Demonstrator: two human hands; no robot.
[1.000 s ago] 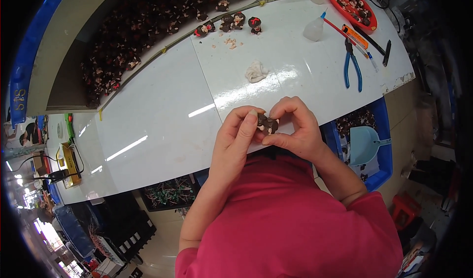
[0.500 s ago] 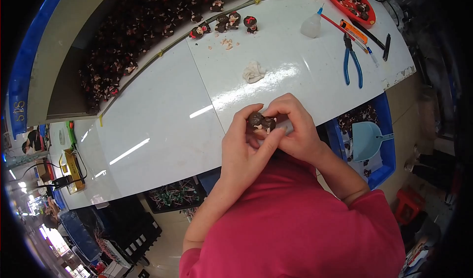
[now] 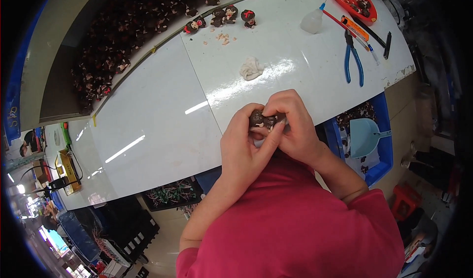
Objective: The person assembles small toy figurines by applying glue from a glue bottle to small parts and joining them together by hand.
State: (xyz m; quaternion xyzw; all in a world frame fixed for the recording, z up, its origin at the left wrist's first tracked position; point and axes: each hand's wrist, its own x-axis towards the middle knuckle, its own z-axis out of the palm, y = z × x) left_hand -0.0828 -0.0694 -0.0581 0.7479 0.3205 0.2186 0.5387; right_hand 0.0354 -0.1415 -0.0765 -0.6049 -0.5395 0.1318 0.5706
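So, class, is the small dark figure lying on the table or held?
Held: the left hand and right hand both have fingers on the small dark figure, hiding part of it.

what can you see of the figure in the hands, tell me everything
The figure is small and dark brown, rounded and slightly shiny, with small pale pinkish parts; it looks like moulded plastic or resin. The left hand and right hand both grip it with their fingers, covering much of it, so its full outline and which way it faces cannot be told. It is held by the near edge of the white table.
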